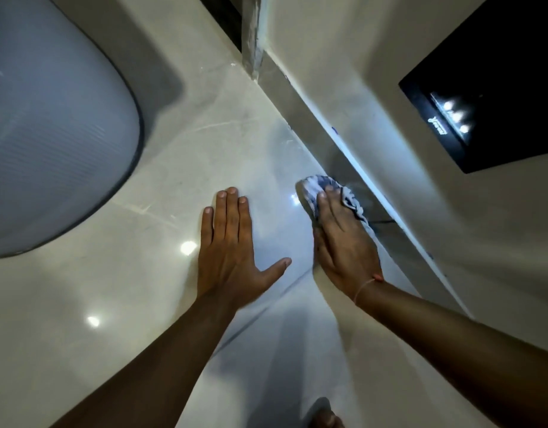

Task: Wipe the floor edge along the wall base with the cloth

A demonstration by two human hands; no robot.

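A blue-and-white cloth [316, 188] lies bunched on the glossy pale floor tile [223, 143], right against the grey skirting [309, 106] at the foot of the cream wall. My right hand [343, 242] presses down on the cloth, fingers stretched over it, and a thin orange thread circles that wrist. Flat on the tile to the left of it rests my left hand [229, 245], fingers spread and holding nothing. The rear part of the cloth is hidden under my right hand.
A large rounded white object [50, 125] with a dark rim fills the left side, close to my left hand. A black glossy panel [489, 94] hangs on the wall at the upper right. A dark doorway edge [232, 23] stands at the top. A foot [325, 418] shows at the bottom.
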